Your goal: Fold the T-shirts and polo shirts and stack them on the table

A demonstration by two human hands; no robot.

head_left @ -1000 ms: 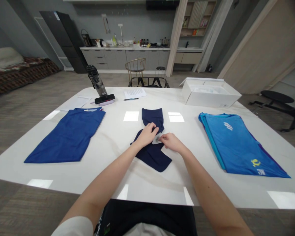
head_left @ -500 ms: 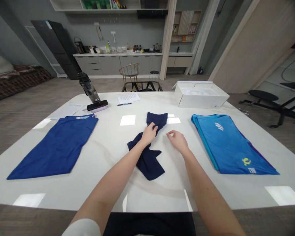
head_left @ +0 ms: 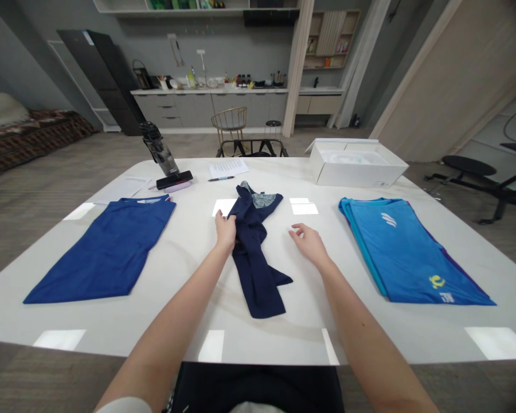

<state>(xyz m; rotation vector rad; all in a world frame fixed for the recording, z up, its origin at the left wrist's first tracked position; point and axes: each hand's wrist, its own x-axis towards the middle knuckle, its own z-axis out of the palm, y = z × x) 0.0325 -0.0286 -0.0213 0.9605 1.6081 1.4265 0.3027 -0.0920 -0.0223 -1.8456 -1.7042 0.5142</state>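
Since the earlier view, the navy garment [head_left: 253,269] has stretched out lengthwise, a patterned lining now showing at its top. The left hand [head_left: 226,232] has moved to its edge, fingers clamped on the cloth. The right hand [head_left: 308,244] sits just beside it, fingers loose and apart. On the white surface [head_left: 189,327], a blue shirt [head_left: 98,252] lies beyond the left fingers, a turquoise shirt [head_left: 406,252] beyond the right.

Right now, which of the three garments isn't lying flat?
The dark navy garment in the middle, at the left hand, is twisted and bunched; the royal blue shirt and the light blue shirt on either side lie flat.
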